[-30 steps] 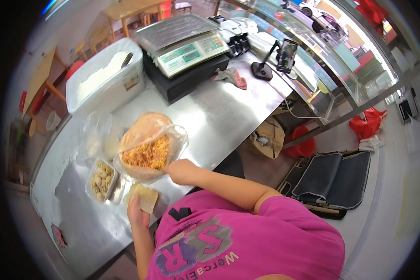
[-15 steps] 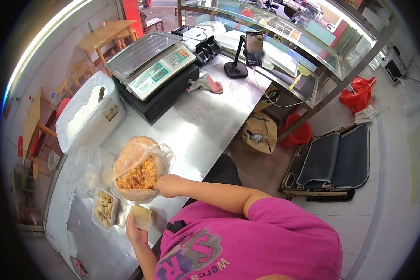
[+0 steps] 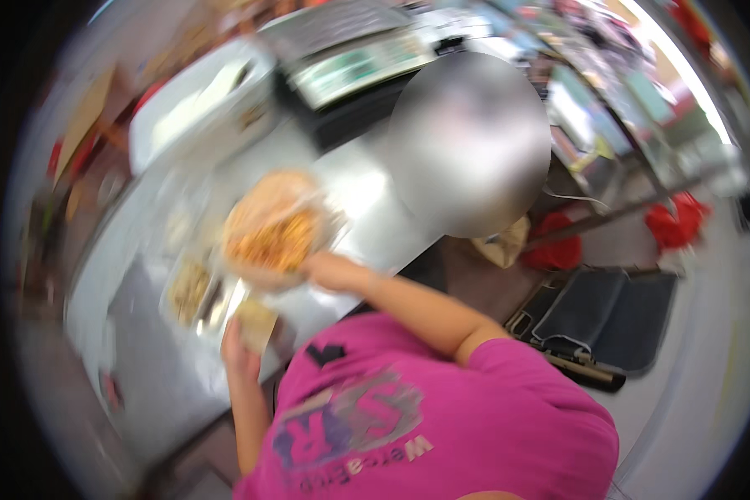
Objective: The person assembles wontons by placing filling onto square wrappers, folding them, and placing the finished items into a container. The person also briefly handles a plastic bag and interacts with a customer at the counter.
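My left hand (image 3: 242,354) is closed on a square, pale yellow dough wrapper (image 3: 257,325), held low over the near edge of the metal table. To its upper right, my right hand (image 3: 335,272) is curled against the rim of a clear plastic bag (image 3: 279,192). Orange-yellow chopped filling (image 3: 275,243) shows in the bag's open mouth. The right fingertips are blurred and partly hidden, so whatever they hold cannot be made out. Left of the wrapper stands a small clear tray (image 3: 189,292) of pale folded dumplings.
Behind the bag, a white plastic tub (image 3: 254,112) holds white powder with a dark-handled tool in it. A weighing scale (image 3: 367,71) sits on a black box at the back. A grey blur hides the table's far right. A folded dark chair (image 3: 608,312) lies on the floor at right.
The whole view has swung and smeared, so table things appear further right and higher. Both hands keep nearly the same places beside the bag; the wrapper is still in my left hand.
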The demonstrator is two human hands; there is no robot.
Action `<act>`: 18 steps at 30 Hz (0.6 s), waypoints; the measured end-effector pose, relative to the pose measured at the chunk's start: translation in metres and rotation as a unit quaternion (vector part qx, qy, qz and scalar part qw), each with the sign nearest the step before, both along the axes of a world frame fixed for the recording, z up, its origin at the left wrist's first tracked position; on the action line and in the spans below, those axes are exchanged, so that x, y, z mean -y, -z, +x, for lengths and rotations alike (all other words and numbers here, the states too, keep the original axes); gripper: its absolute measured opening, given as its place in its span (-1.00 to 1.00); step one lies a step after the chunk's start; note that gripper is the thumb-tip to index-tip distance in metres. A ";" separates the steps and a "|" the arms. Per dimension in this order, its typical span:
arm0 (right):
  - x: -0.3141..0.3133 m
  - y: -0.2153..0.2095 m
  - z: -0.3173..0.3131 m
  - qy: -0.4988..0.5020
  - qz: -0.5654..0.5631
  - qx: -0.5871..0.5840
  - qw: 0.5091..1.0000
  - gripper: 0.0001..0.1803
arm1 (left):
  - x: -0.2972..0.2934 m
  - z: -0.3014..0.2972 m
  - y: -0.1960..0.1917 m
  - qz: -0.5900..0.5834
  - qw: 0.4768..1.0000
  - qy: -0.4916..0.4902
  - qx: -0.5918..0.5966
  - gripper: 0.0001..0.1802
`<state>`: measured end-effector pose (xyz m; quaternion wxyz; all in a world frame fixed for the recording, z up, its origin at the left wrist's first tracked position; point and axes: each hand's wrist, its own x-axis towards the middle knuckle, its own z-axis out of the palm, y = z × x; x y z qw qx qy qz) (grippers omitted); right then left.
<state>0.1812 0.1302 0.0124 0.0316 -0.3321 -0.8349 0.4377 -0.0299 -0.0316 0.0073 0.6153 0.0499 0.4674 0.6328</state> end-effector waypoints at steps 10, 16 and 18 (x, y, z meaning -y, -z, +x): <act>0.005 0.001 0.001 0.058 -0.075 -0.016 0.995 -0.71 | 0.007 0.005 -0.007 -0.023 0.997 -0.067 -0.004 -0.70; 0.003 -0.021 -0.003 0.156 -0.312 -0.003 0.937 -0.70 | -0.006 0.013 -0.024 -0.017 0.999 -0.042 -0.001 -0.67; 0.005 -0.030 -0.007 0.177 -0.368 -0.020 0.912 -0.71 | -0.011 0.015 -0.027 -0.013 0.999 -0.036 -0.009 -0.67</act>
